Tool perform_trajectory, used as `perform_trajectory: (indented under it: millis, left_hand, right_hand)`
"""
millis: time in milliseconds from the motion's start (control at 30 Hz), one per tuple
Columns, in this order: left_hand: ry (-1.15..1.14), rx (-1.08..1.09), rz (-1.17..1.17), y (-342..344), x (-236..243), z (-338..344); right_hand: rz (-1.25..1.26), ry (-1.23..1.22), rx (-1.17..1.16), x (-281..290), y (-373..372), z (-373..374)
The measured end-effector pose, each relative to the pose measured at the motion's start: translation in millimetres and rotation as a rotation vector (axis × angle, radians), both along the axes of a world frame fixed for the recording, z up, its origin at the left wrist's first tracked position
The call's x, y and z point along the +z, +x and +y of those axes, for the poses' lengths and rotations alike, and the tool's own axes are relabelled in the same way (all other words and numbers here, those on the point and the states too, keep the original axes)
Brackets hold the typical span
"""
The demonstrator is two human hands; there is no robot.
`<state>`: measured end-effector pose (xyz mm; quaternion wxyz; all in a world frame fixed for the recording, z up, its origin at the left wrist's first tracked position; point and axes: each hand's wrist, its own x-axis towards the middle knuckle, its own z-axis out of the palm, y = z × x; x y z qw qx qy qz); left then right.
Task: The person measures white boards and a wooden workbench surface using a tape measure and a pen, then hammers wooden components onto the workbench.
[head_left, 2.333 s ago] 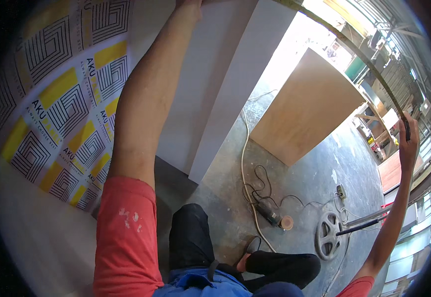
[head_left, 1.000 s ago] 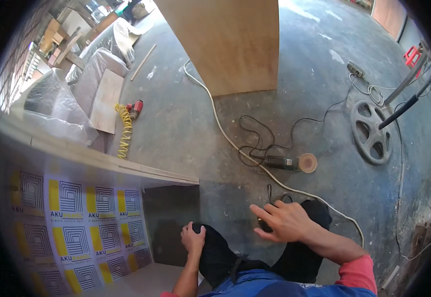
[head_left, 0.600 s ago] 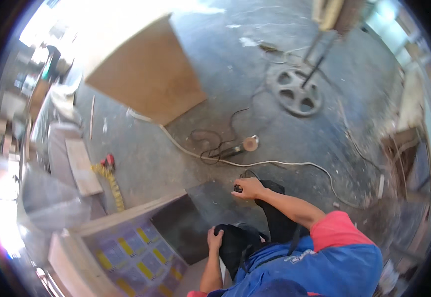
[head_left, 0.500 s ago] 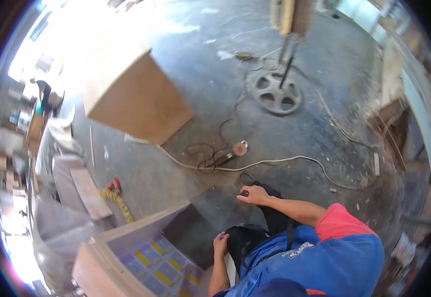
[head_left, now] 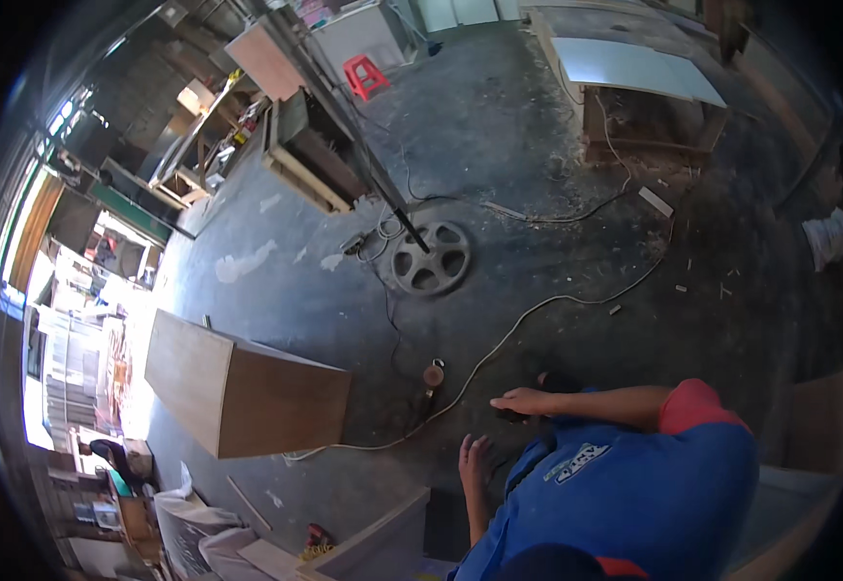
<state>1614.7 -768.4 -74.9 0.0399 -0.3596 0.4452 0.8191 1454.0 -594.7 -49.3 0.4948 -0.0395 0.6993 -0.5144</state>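
My left hand (head_left: 475,463) is raised beside my body, its fingers apart and nothing seen in them. It is near the corner of a pale open wooden box (head_left: 373,535) at the lower edge. My right hand (head_left: 520,401) reaches left over my dark-clad leg, fingers together. Something dark shows under it, but whether the hand holds it I cannot make out. Ahead and to the left of both hands, an angle grinder (head_left: 432,381) with a round brown disc lies on the floor beside a long white cable (head_left: 499,344).
A wooden box (head_left: 281,402) stands on the floor at left. Farther off, a pole rises from a spoked wheel base (head_left: 431,259). A red stool (head_left: 365,76) and a low white-topped table (head_left: 634,70) are at the back. Another person (head_left: 116,460) is at far left.
My view has swung up and to the right, showing more of the workshop's far side. My left hand has lifted with its fingers spreading; my right hand stays over my leg.
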Motion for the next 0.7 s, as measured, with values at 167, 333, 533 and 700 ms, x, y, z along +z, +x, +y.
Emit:
perform_trajectory:
  millis: [167, 333, 533, 700]
  left_hand:
    - [0.306, -0.035, 0.006, -93, 37, 38]
    - [0.145, -0.343, 0.063, -207, 24, 75]
    - [0.390, -0.422, -0.107, -362, 27, 124]
    - [0.030, -0.602, -0.113, -463, 55, 127]
  right_hand:
    - [0.119, -0.159, -0.145, 2, -33, -3]
    - [0.172, -0.303, 0.056, -50, -133, 43]
    - [0.620, 0.049, 0.125, 35, -264, 152]
    - [0.552, 0.139, -0.271, -2, -359, 204]
